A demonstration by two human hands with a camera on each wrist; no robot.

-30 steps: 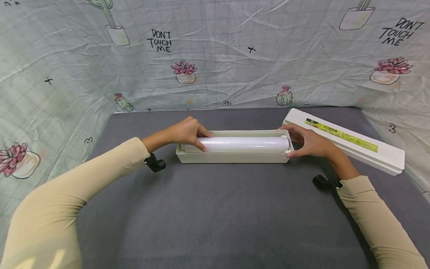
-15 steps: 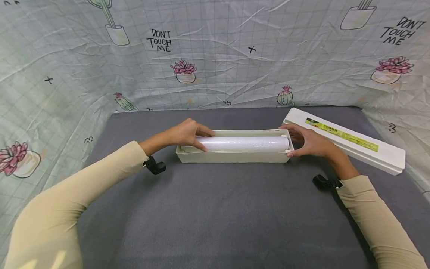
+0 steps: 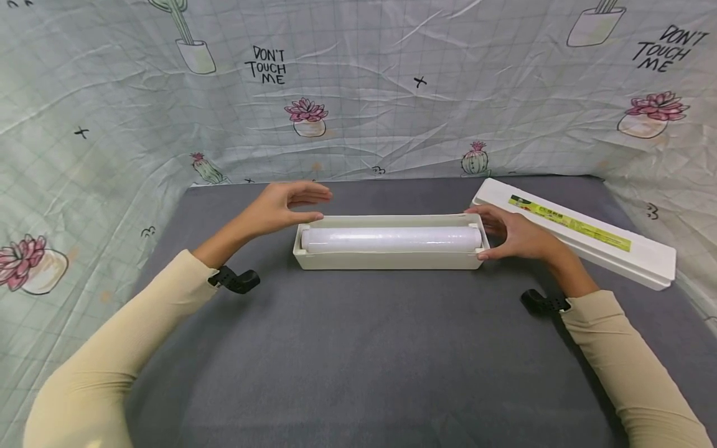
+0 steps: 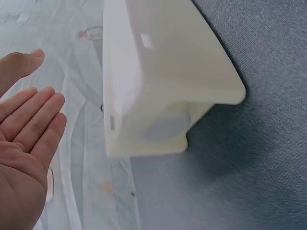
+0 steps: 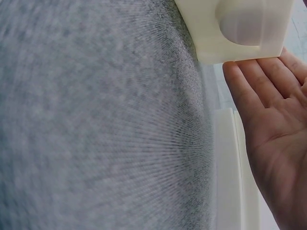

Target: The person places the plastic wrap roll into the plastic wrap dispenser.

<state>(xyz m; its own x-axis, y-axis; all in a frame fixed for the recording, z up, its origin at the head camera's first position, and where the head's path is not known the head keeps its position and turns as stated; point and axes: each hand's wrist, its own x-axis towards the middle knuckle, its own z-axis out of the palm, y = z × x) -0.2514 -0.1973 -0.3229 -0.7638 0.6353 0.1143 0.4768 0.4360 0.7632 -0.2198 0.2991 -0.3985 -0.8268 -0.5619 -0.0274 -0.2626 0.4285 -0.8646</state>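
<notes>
A long cream plastic box (image 3: pixel 386 261) sits on the grey surface with its top uncovered. Inside it lies a shiny white roll of cling film (image 3: pixel 392 239), running nearly end to end. My left hand (image 3: pixel 280 208) hovers off the box's left end, fingers straight and thumb apart, holding nothing. The left wrist view shows that palm beside the box end (image 4: pixel 177 52), with a gap between. My right hand (image 3: pixel 518 235) holds the box's right end, thumb at the near corner and fingers at the far one. In the right wrist view its fingertips touch the end wall (image 5: pixel 211 43).
A white lid (image 3: pixel 571 233) with a yellow-green label lies slantwise at the back right, behind my right hand. Grey cloth (image 3: pixel 358 348) covers the tabletop. A patterned curtain (image 3: pixel 358 124) hangs behind and along both sides.
My left hand has let go of the roll's left end and moved up and left, its fingers straightening. The roll stays in the box. My right hand keeps its place.
</notes>
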